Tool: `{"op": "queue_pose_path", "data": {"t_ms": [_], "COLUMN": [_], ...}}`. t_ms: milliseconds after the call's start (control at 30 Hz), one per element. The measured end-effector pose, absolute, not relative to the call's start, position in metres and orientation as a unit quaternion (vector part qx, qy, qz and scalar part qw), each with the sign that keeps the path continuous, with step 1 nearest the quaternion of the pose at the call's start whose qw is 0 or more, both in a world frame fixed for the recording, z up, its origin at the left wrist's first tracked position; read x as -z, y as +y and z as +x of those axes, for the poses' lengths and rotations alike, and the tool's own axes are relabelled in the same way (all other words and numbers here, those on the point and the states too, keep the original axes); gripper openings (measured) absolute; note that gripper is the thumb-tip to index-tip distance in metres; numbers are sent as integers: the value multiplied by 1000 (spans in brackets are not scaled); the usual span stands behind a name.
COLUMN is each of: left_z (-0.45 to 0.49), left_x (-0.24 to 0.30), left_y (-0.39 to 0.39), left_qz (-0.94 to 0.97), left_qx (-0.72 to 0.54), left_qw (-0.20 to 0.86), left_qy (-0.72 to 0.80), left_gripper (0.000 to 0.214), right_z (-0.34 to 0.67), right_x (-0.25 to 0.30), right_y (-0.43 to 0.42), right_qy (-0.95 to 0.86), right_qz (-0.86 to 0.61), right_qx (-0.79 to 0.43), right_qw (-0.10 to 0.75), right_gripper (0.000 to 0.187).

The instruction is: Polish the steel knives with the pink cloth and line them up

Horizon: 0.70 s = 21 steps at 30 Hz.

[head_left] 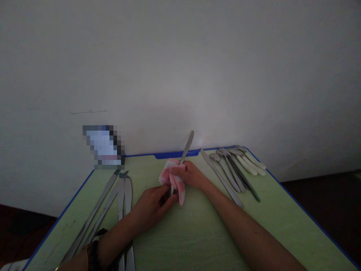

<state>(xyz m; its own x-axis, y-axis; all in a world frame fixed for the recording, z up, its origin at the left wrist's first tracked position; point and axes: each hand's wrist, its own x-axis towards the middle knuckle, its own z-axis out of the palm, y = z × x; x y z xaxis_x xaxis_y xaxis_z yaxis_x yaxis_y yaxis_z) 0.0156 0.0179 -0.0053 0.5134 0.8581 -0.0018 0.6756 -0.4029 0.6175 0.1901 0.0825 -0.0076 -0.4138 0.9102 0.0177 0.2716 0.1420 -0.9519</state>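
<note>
A table knife (187, 147) points up and away over the middle of the green table (197, 233). My left hand (153, 205) is closed round its handle end. My right hand (189, 175) pinches a pink cloth (176, 178) around the knife's lower blade. The upper blade sticks out bare above the cloth.
Several long knives (113, 203) lie in a row on the left of the table. On the right lie one knife (221, 177) and a heap of spoons and white-handled cutlery (239, 163). A blurred-out object (103, 146) stands against the white wall at the back left.
</note>
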Motion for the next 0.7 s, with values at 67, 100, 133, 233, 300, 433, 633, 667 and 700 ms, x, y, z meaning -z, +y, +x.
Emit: {"op": "queue_pose_path", "data": {"t_ms": [67, 100, 133, 233, 300, 433, 633, 667, 700], "left_z": [15, 14, 14, 16, 17, 17, 16, 15, 15], "left_x": [4, 4, 3, 0, -1, -1, -1, -2, -2], "left_y": [18, 18, 18, 18, 18, 19, 17, 17, 17], "left_qz": [827, 827, 827, 825, 824, 826, 823, 823, 822], "left_qx": [-158, -156, -156, -157, -158, -157, -161, -162, -163], "left_qw": [285, 287, 288, 298, 301, 297, 307, 310, 311], "left_qy": [459, 457, 456, 454, 453, 453, 449, 449, 449], "left_gripper": [30, 30, 30, 31, 30, 30, 31, 30, 30], "right_z": [190, 190, 189, 189, 188, 188, 188, 188, 188], "right_x": [8, 9, 9, 9, 8, 7, 6, 6, 6], "right_y": [83, 83, 84, 84, 84, 83, 83, 83, 83], "right_qy": [-681, -680, -678, -672, -668, -670, -668, -669, -670], "right_qz": [-428, -426, -429, -439, -446, -445, -446, -443, -442], "right_qx": [-490, -491, -490, -490, -487, -483, -489, -489, -489], "right_qw": [335, 339, 341, 341, 343, 346, 340, 341, 342], "right_gripper": [34, 33, 33, 34, 36, 38, 39, 39, 38]}}
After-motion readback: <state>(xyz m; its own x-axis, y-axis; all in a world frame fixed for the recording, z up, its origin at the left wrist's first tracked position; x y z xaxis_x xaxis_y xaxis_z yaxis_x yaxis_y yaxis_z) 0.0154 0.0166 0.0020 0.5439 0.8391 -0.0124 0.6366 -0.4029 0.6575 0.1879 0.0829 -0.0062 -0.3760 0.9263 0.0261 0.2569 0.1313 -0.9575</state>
